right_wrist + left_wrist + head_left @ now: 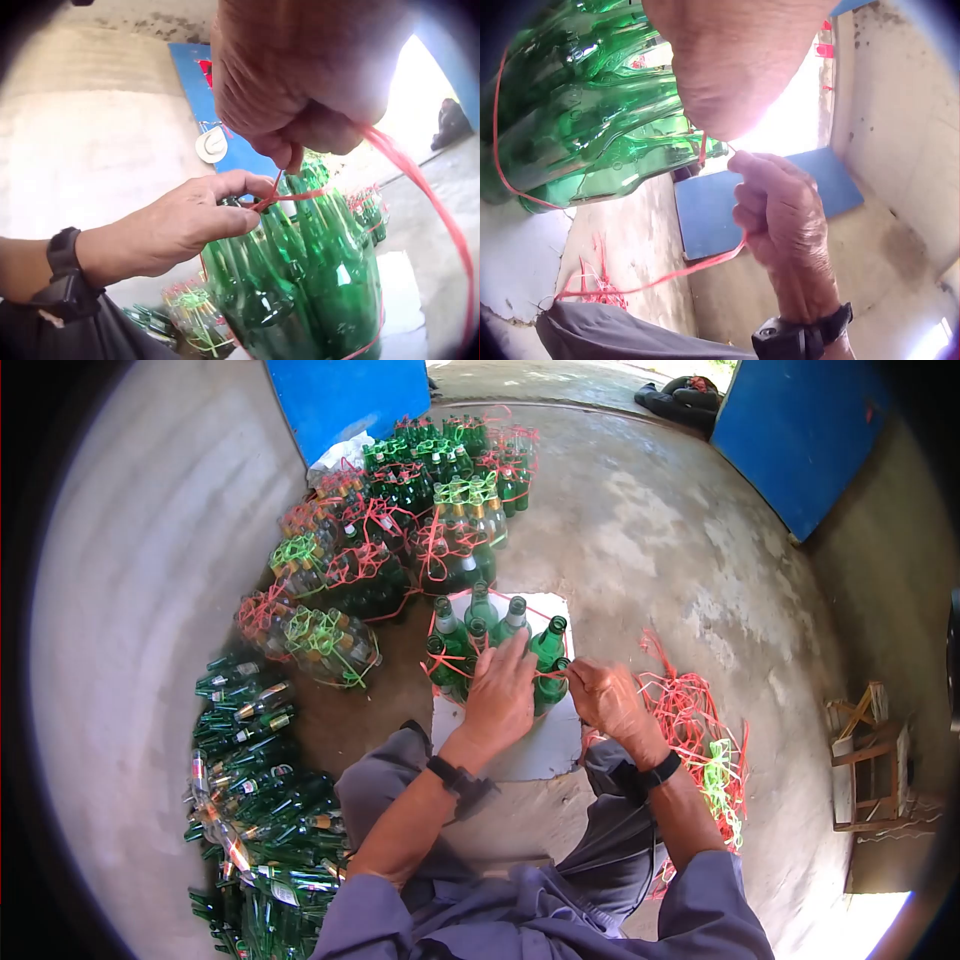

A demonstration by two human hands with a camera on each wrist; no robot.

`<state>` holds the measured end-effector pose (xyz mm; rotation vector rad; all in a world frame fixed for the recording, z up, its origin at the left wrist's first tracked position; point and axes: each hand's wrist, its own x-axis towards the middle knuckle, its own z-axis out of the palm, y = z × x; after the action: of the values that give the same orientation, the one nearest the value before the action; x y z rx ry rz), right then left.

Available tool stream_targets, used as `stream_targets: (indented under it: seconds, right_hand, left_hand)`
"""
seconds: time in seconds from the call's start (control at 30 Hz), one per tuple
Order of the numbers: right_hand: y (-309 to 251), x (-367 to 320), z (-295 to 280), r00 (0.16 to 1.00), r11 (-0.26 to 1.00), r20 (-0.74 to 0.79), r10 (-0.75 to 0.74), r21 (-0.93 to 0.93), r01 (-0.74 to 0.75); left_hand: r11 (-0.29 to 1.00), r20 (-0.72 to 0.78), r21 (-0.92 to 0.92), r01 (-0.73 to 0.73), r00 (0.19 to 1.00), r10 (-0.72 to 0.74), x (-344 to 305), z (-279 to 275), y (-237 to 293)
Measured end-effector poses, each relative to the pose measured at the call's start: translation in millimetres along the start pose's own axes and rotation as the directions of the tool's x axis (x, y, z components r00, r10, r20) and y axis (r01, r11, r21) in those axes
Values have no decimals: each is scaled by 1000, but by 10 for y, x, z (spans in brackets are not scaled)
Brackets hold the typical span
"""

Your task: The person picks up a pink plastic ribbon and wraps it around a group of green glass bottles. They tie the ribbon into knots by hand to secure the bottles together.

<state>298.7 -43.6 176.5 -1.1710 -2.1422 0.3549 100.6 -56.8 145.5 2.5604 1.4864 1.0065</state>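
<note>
Several green bottles (547,647) stand upright in a cluster on a white board (505,745), with pink string (304,195) around their bodies and across their necks. My left hand (499,695) lies over the bottle necks; in the right wrist view the left hand (169,221) pinches the string between thumb and fingers at a neck. Just to the right of the cluster, my right hand (612,703) has its fingers curled round the string, which runs taut towards the left hand. In the left wrist view a length of string (660,281) trails from the right hand (784,217).
Tied bundles of bottles (375,575) stand beyond and to the left. Loose bottles (265,810) lie heaped along the left wall. A tangle of red and green string (690,720) is on the floor at right, and a wooden frame (872,760) stands farther right.
</note>
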Motion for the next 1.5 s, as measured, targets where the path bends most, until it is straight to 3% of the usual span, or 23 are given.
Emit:
stream_targets:
  seconds: [0.13, 0.33, 0.4, 0.53, 0.6, 0.63, 0.7, 0.73, 0.8, 0.83, 0.9, 1.03, 1.07, 1.1, 1.13, 1.17, 1.2, 1.3, 1.43, 1.5]
  right_hand:
    - [163, 287, -16, 998, 994, 61, -31, -102, 37]
    - [485, 235, 222, 996, 995, -14, 91, 31, -90]
    - [542, 174, 280, 947, 936, -16, 321, 160, -315]
    - [729, 102, 472, 907, 878, 15, 421, 245, -411]
    - [771, 93, 540, 882, 778, 48, 469, 450, -439]
    - [777, 96, 547, 882, 776, 43, 470, 455, -436]
    - [780, 68, 573, 809, 585, 206, 551, 597, -550]
    - [791, 47, 619, 807, 581, 201, 555, 600, -550]
    - [807, 50, 719, 773, 329, 324, 546, 766, -553]
    - [809, 63, 735, 774, 328, 318, 548, 769, -549]
    - [806, 101, 767, 754, 328, 343, 560, 744, -582]
    - [792, 186, 694, 685, 425, 420, 595, 559, -712]
    - [936, 137, 851, 846, 653, 288, 449, 540, -531]
    - [978, 136, 895, 954, 826, 166, 250, 477, -300]
    - [1050, 144, 893, 955, 826, 164, 248, 480, -297]
    - [1129, 163, 883, 997, 930, 67, -27, 369, 0]
    - [1179, 178, 891, 951, 927, 10, -310, 225, 300]
    - [1239, 206, 998, 920, 891, -78, -385, 230, 392]
    - [1297, 143, 1146, 941, 890, -114, -319, 304, 339]
    - [1319, 108, 1254, 990, 901, -132, -55, 420, 107]
  left_hand:
    - [1000, -13, -11, -16, 1000, 16, 10, 12, -17]
    - [1000, -22, -18, -17, 1000, 16, 14, 20, -25]
    - [1000, -23, -28, -15, 1000, 14, 18, 27, -18]
    - [1000, -20, 2, -22, 1000, 22, 67, -21, 14]
    - [1000, 4, 25, -6, 1000, 6, 155, -97, 35]
    - [999, -18, -35, -13, 1000, 12, 234, -148, 24]
    - [995, -30, -97, -27, 999, 24, 347, -166, -36]
    - [986, 42, -168, -9, 999, 17, 392, -137, -95]
    - [970, 114, -242, -30, 992, 59, 524, -31, -186]
    - [970, 115, -241, -36, 991, 65, 567, 22, -215]
    - [935, 289, -346, 77, 957, 28, 624, 116, -269]
    - [965, 318, -261, 41, 947, 46, 660, 223, -314]
    - [970, 362, -233, 71, 932, 19, 679, 194, -283]
    - [975, 403, -202, 98, 915, -9, 700, 171, -261]
    - [976, 403, -197, 97, 915, -9, 718, 169, -256]
    - [985, 429, -149, 82, 903, -11, 730, 163, -246]
    - [993, 454, -101, 67, 891, -14, 730, 163, -248]
    - [987, 391, -146, 63, 920, 0, 712, 210, -286]
    - [995, 377, -99, 19, 926, 20, 708, 108, -239]
    - [994, 307, -111, -3, 951, 37, 721, 20, -202]
